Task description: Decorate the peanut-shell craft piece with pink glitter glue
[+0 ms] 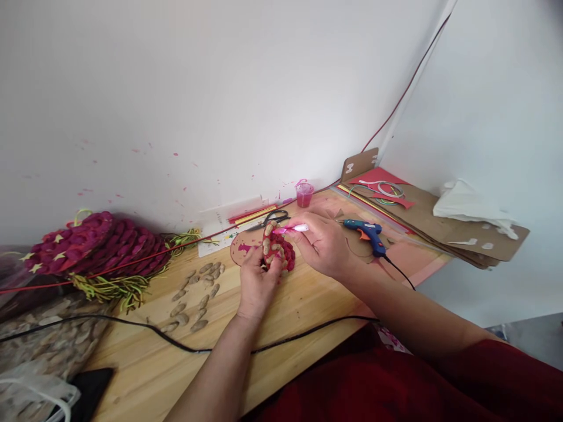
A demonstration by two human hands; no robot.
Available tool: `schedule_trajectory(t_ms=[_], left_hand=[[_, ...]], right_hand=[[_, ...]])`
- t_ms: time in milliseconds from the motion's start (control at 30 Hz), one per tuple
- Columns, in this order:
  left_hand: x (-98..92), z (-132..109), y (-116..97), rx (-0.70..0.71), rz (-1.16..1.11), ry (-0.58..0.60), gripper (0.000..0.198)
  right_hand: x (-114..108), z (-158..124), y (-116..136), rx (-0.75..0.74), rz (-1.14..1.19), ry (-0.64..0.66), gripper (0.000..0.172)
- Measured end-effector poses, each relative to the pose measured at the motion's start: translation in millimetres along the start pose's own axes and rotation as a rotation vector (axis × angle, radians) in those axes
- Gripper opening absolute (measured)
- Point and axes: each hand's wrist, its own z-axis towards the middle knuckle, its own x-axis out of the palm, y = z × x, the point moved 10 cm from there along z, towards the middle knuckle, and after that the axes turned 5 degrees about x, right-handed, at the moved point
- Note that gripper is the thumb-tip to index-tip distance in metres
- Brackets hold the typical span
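White pink-tipped tool (301,227) sits pinched in the curled right hand (324,243).

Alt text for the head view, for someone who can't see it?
A person's left hand holds a red, peanut-studded craft piece while the right hand holds a white, pink-tipped tool at it. Nearby are loose peanuts, a glue gun and a pink-stained cup.

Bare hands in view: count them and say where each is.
2. The bare left hand grips a red, peanut-studded piece over the pale wooden table; the bare right hand, to its right, holds a white, pink-tipped tool. No others appear.
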Motion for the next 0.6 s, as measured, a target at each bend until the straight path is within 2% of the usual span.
schedule_trajectory(t_ms=[167, 400, 600], left_hand=[[0.6, -0.4, 2.2, -0.009, -0.038, -0.002, 0.013], [-2.5, 1.2, -7.2, 0.042, 0.036, -0.008, 0.013], [-1.1, 0.2, -2.8, 0.044, 0.014, -0.001, 0.014]], right_hand=[[-1.2, 4.1, -5.2, -0.001, 0.025, -0.009, 0.012], [2.2, 0.1, 6.8, -0.039, 0.024, 0.058, 0.013], [0.9, -0.5, 2.1, -0.047, -0.009, 0.001, 0.013]])
